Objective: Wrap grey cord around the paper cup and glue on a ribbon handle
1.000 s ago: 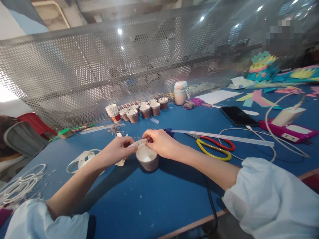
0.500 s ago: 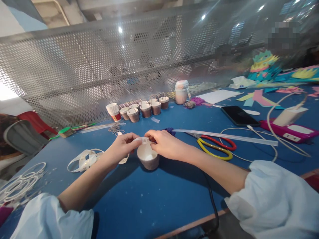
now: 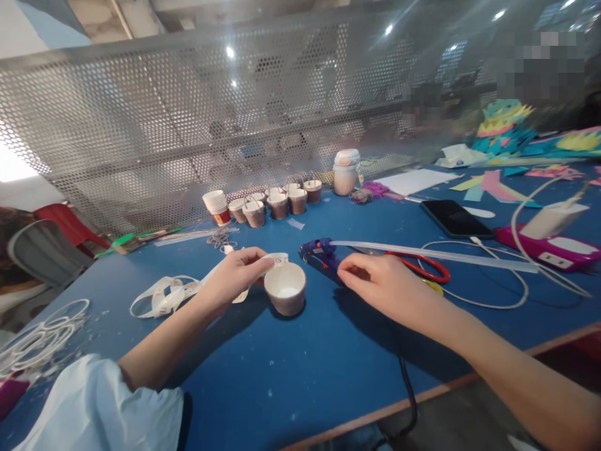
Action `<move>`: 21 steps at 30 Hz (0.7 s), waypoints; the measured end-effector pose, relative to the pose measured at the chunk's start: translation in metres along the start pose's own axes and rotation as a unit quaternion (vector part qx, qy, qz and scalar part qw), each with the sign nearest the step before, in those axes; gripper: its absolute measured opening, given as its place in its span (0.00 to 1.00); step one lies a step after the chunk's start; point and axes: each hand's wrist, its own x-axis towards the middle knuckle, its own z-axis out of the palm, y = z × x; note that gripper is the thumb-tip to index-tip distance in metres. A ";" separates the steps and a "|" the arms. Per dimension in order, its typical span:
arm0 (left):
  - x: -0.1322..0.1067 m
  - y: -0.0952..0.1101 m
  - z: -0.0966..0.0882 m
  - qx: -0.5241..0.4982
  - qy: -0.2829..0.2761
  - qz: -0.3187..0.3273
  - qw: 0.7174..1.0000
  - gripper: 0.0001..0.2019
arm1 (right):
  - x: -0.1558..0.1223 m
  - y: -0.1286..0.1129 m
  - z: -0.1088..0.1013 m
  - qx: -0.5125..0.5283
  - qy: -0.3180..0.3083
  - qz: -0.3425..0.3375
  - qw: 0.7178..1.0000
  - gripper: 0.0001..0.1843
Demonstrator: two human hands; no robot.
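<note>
My left hand (image 3: 237,274) pinches the end of a white printed ribbon (image 3: 280,259) against the far left rim of a small paper cup (image 3: 286,300). The cup stands upright on the blue table, wrapped in a brownish covering with a white inside. The rest of the ribbon trails in loops to the left. My right hand (image 3: 382,279) is loosely curled with a gap between thumb and fingers, beside the handle of a blue glue gun (image 3: 318,252). A long clear glue stick (image 3: 422,248) extends from the gun's back. Whether the fingertips touch the handle is unclear.
Several small cups with handles (image 3: 278,205) and a stack of paper cups (image 3: 216,207) stand along the perforated metal screen (image 3: 188,125). Scissors (image 3: 434,272), a phone (image 3: 455,219) and a pink power strip (image 3: 549,247) lie right. A black cord (image 3: 407,388) crosses the front edge.
My right hand has let go of the cup's rim and ribbon and moved right to the glue gun. My left hand still pinches the ribbon at the rim.
</note>
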 end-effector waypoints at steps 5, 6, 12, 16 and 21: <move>0.003 0.000 0.001 -0.018 0.014 -0.008 1.000 0.14 | 0.027 0.029 0.009 -0.055 -0.008 0.056 0.997 0.20; 0.003 0.000 0.000 -0.019 0.008 -0.010 1.000 0.14 | 0.034 0.029 0.012 -0.043 -0.020 0.051 0.998 0.21; -0.002 0.006 -0.012 0.043 -0.056 -0.015 0.997 0.15 | 0.058 0.017 0.031 -0.009 -0.076 0.041 0.996 0.15; -0.007 0.009 -0.024 0.093 -0.120 -0.006 0.988 0.14 | 0.061 0.020 0.043 0.040 -0.054 0.000 0.998 0.12; -0.007 0.009 -0.030 0.087 -0.151 0.020 0.984 0.08 | 0.059 0.024 0.047 0.055 -0.039 0.034 0.997 0.09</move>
